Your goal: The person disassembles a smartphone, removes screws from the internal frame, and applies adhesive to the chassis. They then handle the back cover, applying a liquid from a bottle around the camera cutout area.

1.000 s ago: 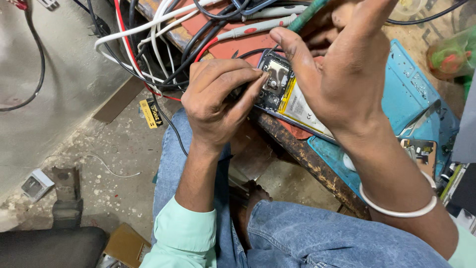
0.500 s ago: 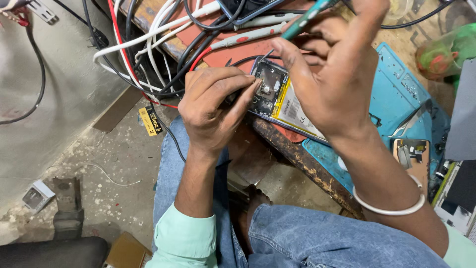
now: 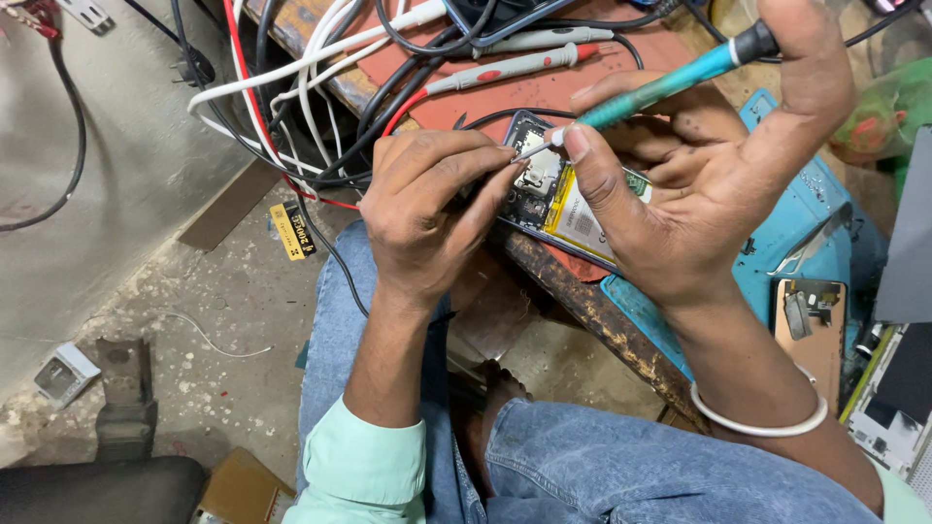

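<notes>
Opened phone (image 3: 544, 194) lies back-off at the near edge of the wooden bench (image 3: 582, 301), partly on a red mat (image 3: 544, 92); circuit board and yellow battery exposed.

Left hand (image 3: 427, 209): fingers curled closed over the phone's left end, pinning it down; thumb and forefinger pinch near the board.

Right hand (image 3: 709, 184): closed around a teal-handled screwdriver (image 3: 660, 87), thumb and forefinger guiding the shaft, tip on the board at about 12 o'clock of the phone.

Handling judgement: light, thin, stiff, but fragile. Bare board and a soft battery pouch that should not be pressed or pricked. Best gripped by the frame edges, as the left hand seems to do. Screws, if any, too small to see.

Surroundings: tangle of black, white and red cables (image 3: 291, 107) at 10–11 o'clock, crowding the phone's left side. Two grey probes with red tips (image 3: 524, 63) at 12 o'clock. Blue work mat (image 3: 786, 233) at 3 o'clock, carrying a phone back panel (image 3: 811, 325). Green bag (image 3: 888, 107) at 2 o'clock. Concrete floor (image 3: 194, 320) below.
</notes>
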